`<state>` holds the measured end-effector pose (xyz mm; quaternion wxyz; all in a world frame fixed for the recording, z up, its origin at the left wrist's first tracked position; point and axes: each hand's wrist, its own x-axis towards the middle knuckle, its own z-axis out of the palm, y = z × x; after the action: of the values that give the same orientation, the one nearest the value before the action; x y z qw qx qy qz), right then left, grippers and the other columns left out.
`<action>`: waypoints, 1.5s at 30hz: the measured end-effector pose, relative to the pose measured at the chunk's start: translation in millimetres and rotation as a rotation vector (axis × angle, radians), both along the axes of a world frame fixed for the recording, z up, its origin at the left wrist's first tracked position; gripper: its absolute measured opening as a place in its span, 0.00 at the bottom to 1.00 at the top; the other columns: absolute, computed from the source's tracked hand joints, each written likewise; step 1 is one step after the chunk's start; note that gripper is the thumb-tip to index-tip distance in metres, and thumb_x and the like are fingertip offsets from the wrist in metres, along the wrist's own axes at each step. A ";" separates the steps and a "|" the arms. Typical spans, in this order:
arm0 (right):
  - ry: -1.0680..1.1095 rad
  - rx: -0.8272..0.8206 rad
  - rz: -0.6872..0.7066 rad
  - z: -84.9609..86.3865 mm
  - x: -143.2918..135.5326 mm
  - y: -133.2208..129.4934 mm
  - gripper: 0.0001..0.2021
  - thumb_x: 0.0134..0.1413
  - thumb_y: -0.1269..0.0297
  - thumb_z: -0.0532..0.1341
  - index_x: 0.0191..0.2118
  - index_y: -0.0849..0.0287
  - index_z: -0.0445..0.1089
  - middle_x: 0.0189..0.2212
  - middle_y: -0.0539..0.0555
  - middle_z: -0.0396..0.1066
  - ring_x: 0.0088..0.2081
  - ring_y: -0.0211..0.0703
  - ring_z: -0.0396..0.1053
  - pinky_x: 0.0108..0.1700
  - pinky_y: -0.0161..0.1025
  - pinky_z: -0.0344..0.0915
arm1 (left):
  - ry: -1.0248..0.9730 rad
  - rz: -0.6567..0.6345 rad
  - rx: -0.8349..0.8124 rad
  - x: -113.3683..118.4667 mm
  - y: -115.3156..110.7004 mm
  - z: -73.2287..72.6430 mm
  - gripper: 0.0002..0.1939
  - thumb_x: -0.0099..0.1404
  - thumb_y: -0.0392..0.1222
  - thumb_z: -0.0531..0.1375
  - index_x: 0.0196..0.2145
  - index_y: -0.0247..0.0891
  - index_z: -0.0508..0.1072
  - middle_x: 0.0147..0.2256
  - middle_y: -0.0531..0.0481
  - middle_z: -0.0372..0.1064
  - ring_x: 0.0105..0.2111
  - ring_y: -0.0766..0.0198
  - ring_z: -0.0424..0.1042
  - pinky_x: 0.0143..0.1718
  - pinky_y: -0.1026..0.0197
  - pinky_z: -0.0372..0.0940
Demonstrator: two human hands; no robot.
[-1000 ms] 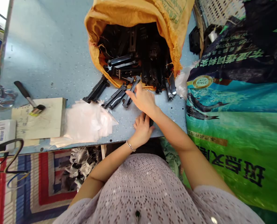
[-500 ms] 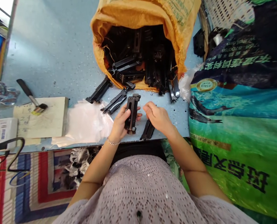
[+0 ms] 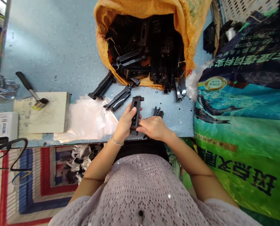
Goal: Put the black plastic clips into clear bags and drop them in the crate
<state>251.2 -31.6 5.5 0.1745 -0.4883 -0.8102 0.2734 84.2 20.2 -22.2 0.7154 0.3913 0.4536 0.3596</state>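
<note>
My left hand (image 3: 125,123) is closed around a long black slotted bracket (image 3: 136,110), with the thumb on its face and the bracket standing nearly upright in the view. My right hand (image 3: 154,127) is at the bracket's lower end, thumb and fingers closed on its edge; the exact grip is partly hidden. Under the right hand, another black bracket (image 3: 158,111) lies on the table, mostly covered. A similar folded black piece (image 3: 119,98) rests just left of the held one, and one more (image 3: 102,85) lies by the sack's mouth.
An orange woven sack (image 3: 101,47) full of black brackets lies open ahead. Clear plastic bags (image 3: 85,121), a pad (image 3: 52,116) with a brush (image 3: 28,84) on it, and a white box (image 3: 5,125) are at left. A green-blue printed sack (image 3: 243,131) borders the table's right side.
My right hand has moved down and left from above the table onto the bracket's lower end. My left hand keeps its hold, and the view has shifted slightly.
</note>
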 end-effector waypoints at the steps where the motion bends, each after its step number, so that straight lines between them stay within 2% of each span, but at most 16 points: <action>1: 0.011 0.018 0.008 3.2 2.3 8.9 0.24 0.75 0.49 0.46 0.33 0.53 0.70 0.27 0.52 0.71 0.29 0.45 0.69 0.35 0.42 0.63 | 0.095 -0.032 0.102 1.5 -3.4 -6.7 0.25 0.70 0.51 0.60 0.62 0.44 0.68 0.54 0.42 0.72 0.51 0.55 0.73 0.52 0.52 0.71; 6: -0.096 0.257 0.063 3.0 -18.2 98.6 0.16 0.73 0.69 0.49 0.55 0.58 0.72 0.51 0.60 0.74 0.52 0.51 0.70 0.53 0.48 0.64 | 0.575 -0.213 0.466 20.2 -36.3 -35.6 0.22 0.70 0.46 0.59 0.59 0.38 0.69 0.58 0.34 0.65 0.62 0.41 0.61 0.65 0.31 0.57; 10: -0.255 0.256 0.227 -16.8 -47.0 154.2 0.16 0.66 0.71 0.60 0.58 0.62 0.70 0.54 0.65 0.73 0.58 0.59 0.66 0.61 0.58 0.57 | 0.472 -0.106 0.429 10.2 -43.0 -46.9 0.26 0.72 0.52 0.57 0.64 0.42 0.63 0.62 0.35 0.61 0.64 0.44 0.61 0.65 0.35 0.58; 14: -0.090 0.170 0.145 -6.3 -49.5 135.8 0.14 0.70 0.61 0.59 0.54 0.63 0.70 0.50 0.65 0.73 0.52 0.56 0.69 0.54 0.51 0.64 | 0.141 0.322 0.329 -22.3 -20.9 -39.8 0.34 0.70 0.62 0.58 0.67 0.52 0.55 0.63 0.41 0.59 0.63 0.52 0.65 0.63 0.45 0.64; 17: 0.099 0.090 0.155 14.8 -43.6 94.4 0.16 0.75 0.54 0.51 0.50 0.59 0.69 0.43 0.58 0.75 0.45 0.49 0.70 0.47 0.44 0.66 | -0.054 0.460 0.335 -34.3 -6.4 -18.1 0.28 0.69 0.63 0.60 0.61 0.50 0.64 0.57 0.46 0.68 0.60 0.56 0.68 0.63 0.52 0.65; 20: 0.099 0.192 -0.018 26.3 -40.1 72.7 0.21 0.75 0.47 0.47 0.46 0.58 0.68 0.41 0.59 0.73 0.44 0.50 0.70 0.44 0.44 0.65 | -0.181 0.375 0.124 -34.1 -4.1 6.1 0.21 0.69 0.61 0.60 0.48 0.42 0.73 0.40 0.48 0.74 0.40 0.62 0.76 0.45 0.58 0.74; 23: 0.010 0.337 -0.176 23.5 -39.3 82.2 0.21 0.74 0.45 0.47 0.42 0.58 0.67 0.40 0.60 0.72 0.44 0.52 0.69 0.43 0.45 0.63 | -0.317 0.143 -0.149 -31.2 -9.6 19.4 0.22 0.69 0.61 0.57 0.40 0.38 0.75 0.28 0.50 0.70 0.24 0.67 0.68 0.25 0.63 0.68; 26: -0.043 0.270 -0.252 16.8 -36.4 96.9 0.20 0.76 0.49 0.44 0.42 0.56 0.66 0.33 0.55 0.71 0.38 0.48 0.70 0.39 0.41 0.61 | -0.396 0.005 -0.256 -29.9 -14.7 20.3 0.22 0.68 0.60 0.57 0.42 0.37 0.76 0.24 0.51 0.67 0.19 0.70 0.61 0.17 0.65 0.58; 29: -0.020 0.206 -0.340 15.1 -31.3 87.2 0.22 0.76 0.48 0.41 0.44 0.55 0.66 0.30 0.53 0.71 0.34 0.45 0.70 0.36 0.40 0.60 | -0.420 0.026 -0.267 -30.0 -14.6 19.0 0.22 0.68 0.59 0.58 0.47 0.39 0.76 0.24 0.52 0.67 0.19 0.70 0.60 0.16 0.66 0.55; 31: 0.001 0.223 -0.267 15.5 -29.9 65.8 0.24 0.74 0.43 0.43 0.42 0.55 0.67 0.31 0.54 0.72 0.34 0.45 0.70 0.36 0.41 0.61 | -0.399 0.079 -0.268 -30.2 -12.0 20.7 0.23 0.68 0.59 0.58 0.50 0.39 0.75 0.26 0.51 0.69 0.20 0.70 0.62 0.18 0.65 0.58; 34: -0.023 0.244 0.028 14.5 -33.4 30.9 0.25 0.71 0.41 0.48 0.34 0.55 0.69 0.30 0.55 0.73 0.34 0.46 0.69 0.36 0.43 0.62 | -0.270 0.131 -0.250 -29.9 -8.6 23.2 0.27 0.68 0.62 0.57 0.51 0.37 0.75 0.31 0.47 0.72 0.26 0.64 0.70 0.24 0.61 0.66; 37: -0.071 0.179 0.155 12.2 -36.4 23.9 0.25 0.73 0.47 0.48 0.29 0.55 0.68 0.26 0.54 0.72 0.31 0.45 0.68 0.33 0.42 0.60 | -0.061 0.140 -0.095 -29.1 -10.6 16.6 0.26 0.69 0.61 0.58 0.54 0.41 0.73 0.41 0.43 0.75 0.44 0.55 0.76 0.42 0.55 0.74; 39: -0.117 0.134 0.064 10.1 -33.3 43.6 0.24 0.74 0.49 0.46 0.31 0.55 0.69 0.27 0.54 0.72 0.31 0.45 0.69 0.32 0.42 0.60 | 0.105 0.113 0.090 -27.7 -16.0 5.0 0.25 0.70 0.57 0.59 0.60 0.45 0.69 0.52 0.42 0.72 0.58 0.51 0.69 0.58 0.50 0.69; 41: -0.193 0.152 -0.180 6.0 -26.3 79.4 0.21 0.75 0.51 0.47 0.39 0.57 0.71 0.35 0.59 0.75 0.37 0.49 0.72 0.37 0.43 0.64 | 0.315 0.061 0.254 -24.6 -24.2 -9.8 0.30 0.70 0.55 0.59 0.66 0.46 0.63 0.61 0.40 0.64 0.68 0.47 0.58 0.68 0.42 0.57; 43: -0.276 0.189 -0.449 -1.2 -16.9 121.6 0.17 0.73 0.54 0.51 0.48 0.63 0.69 0.46 0.68 0.74 0.47 0.58 0.72 0.45 0.49 0.67 | 0.531 0.011 0.351 -20.3 -33.3 -23.9 0.34 0.69 0.54 0.60 0.69 0.44 0.59 0.67 0.36 0.56 0.70 0.41 0.51 0.71 0.34 0.47; 45: -0.314 0.150 -0.538 -9.2 -6.1 158.8 0.18 0.70 0.55 0.56 0.52 0.68 0.67 0.51 0.75 0.71 0.53 0.65 0.70 0.50 0.55 0.67 | 0.653 -0.027 0.388 -17.1 -39.6 -33.6 0.35 0.70 0.53 0.60 0.69 0.43 0.58 0.69 0.34 0.51 0.71 0.37 0.49 0.70 0.29 0.44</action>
<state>245.0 127.2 -3.7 0.1487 -0.7070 -0.6870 0.0783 67.1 -19.3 -55.8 0.4504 0.6194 0.5759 0.2859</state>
